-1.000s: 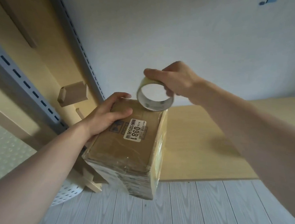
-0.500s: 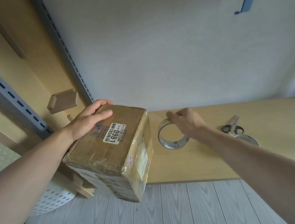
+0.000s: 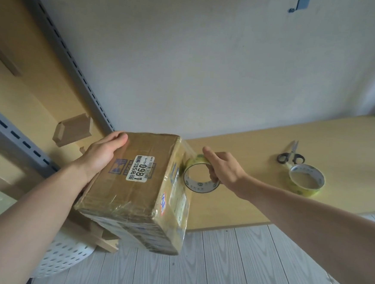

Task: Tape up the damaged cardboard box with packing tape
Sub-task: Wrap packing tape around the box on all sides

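Note:
A brown cardboard box (image 3: 133,189) with a white 0981 label and shiny tape on its faces sits tilted, partly over the table's front left corner. My left hand (image 3: 101,155) grips its far left edge. My right hand (image 3: 222,169) holds a roll of clear packing tape (image 3: 199,176) right against the box's right side face, thumb on top of the roll and fingers through its core.
A second tape roll (image 3: 305,180) and black-handled scissors (image 3: 291,155) lie on the wooden table (image 3: 255,203) to the right. A slotted metal shelf rail (image 3: 14,132) and wooden brackets stand at left. A white perforated round object (image 3: 63,257) lies on the grey plank floor.
My right hand has carried the tape roll from above the box's top down along its right side. The view has shifted, bringing the scissors and second roll into sight.

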`<state>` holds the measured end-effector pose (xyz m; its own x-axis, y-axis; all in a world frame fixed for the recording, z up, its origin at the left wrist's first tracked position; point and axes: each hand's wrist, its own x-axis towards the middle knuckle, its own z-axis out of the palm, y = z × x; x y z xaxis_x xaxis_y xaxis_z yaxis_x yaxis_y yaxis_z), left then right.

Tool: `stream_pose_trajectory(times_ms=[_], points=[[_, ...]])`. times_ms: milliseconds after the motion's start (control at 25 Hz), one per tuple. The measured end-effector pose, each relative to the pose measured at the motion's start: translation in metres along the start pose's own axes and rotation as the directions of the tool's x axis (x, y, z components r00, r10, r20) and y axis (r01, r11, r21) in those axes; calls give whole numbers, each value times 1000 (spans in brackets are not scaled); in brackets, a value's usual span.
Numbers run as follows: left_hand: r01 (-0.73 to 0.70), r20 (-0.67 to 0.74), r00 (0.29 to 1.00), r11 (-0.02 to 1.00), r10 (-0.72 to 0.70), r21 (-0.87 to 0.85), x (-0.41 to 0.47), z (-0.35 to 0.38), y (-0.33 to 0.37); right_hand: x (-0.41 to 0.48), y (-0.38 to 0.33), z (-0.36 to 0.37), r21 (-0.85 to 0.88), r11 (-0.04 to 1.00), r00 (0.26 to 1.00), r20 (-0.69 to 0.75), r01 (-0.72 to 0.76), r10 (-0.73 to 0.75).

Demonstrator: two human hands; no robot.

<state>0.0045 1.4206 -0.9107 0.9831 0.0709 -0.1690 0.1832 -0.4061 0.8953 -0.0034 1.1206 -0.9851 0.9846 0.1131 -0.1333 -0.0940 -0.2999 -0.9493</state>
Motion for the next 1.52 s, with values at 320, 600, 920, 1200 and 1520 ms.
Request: stream_pose_trajectory(times_ms=[320,600,920,1200,1520], points=[[338,10,931,851,-365,-401,-34,77,-31,-13,-51,-28,358,911,958,-264,204,-111],[143,364,931,951,-36,-273,-27,118,-31,-14,-25,4,-26,980,961,-192,200,-201],[-427,225,903,703,367,569,-25,153,-31,6,-60,-36,-383,898,970,-19,217,-243],[-320,195,946,641,259,698,-28,155,-25,13,-59,-68,-558,821,989,-3,120,-146],[-406,386,899,723,207,559,-12,140,-6,-4,-24,-83,-357,900,951,-86,250,-298]])
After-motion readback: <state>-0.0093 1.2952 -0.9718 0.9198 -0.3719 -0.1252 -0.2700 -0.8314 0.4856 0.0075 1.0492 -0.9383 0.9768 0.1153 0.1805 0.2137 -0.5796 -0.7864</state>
